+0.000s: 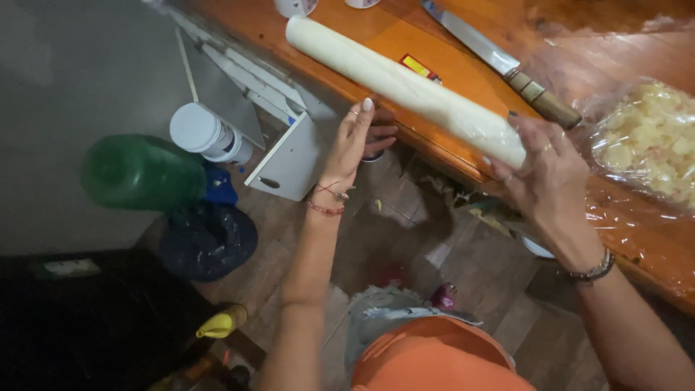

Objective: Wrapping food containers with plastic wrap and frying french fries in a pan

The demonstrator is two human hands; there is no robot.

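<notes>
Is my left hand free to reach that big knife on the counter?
Probably not directly: the left hand is open, but the long white roll lies across the counter between it and the knife.

Place: a home kitchen
Signs: orange wooden counter [376,36], wooden-handled kitchen knife [499,61], clear bag of chopped pale food [651,145]

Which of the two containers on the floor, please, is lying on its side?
The green jug lies on its side; the white lidded tub beside it is only tilted, its round lid facing up.
</notes>
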